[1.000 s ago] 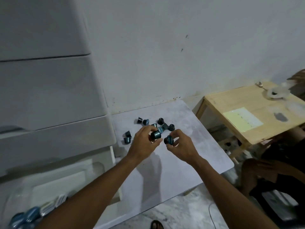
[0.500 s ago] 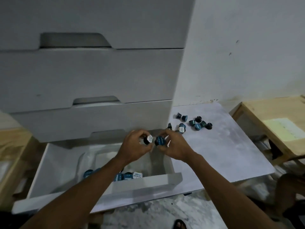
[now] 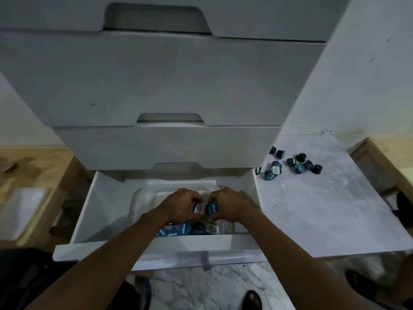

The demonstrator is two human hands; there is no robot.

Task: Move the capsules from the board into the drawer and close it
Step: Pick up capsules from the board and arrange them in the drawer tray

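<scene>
1. Holding one capsule each, both hands sit side by side over the open bottom drawer (image 3: 154, 242): the left hand (image 3: 182, 205) is closed on a dark capsule with a white foil face (image 3: 197, 208), and the right hand (image 3: 230, 205) is closed on a blue capsule (image 3: 211, 209).
2. Orientation: both held capsules lie on their sides, their axes roughly level; the foil faces turn toward the camera. Printing shows on the blue one's lid, too blurred to read.
3. Appearance: short tapered cups, blue or near-black bodies, with flat foil lids.
4. Drawer contents: a clear plastic tray (image 3: 143, 195) holds stored capsules (image 3: 178, 230) along its near edge, lids up and tilted.
5. Remaining capsules (image 3: 290, 165) lie scattered on the grey board (image 3: 324, 209), right of the drawer, at its far left corner; some upright, some tipped over.
6. The drawers above (image 3: 156, 86) are shut.
</scene>
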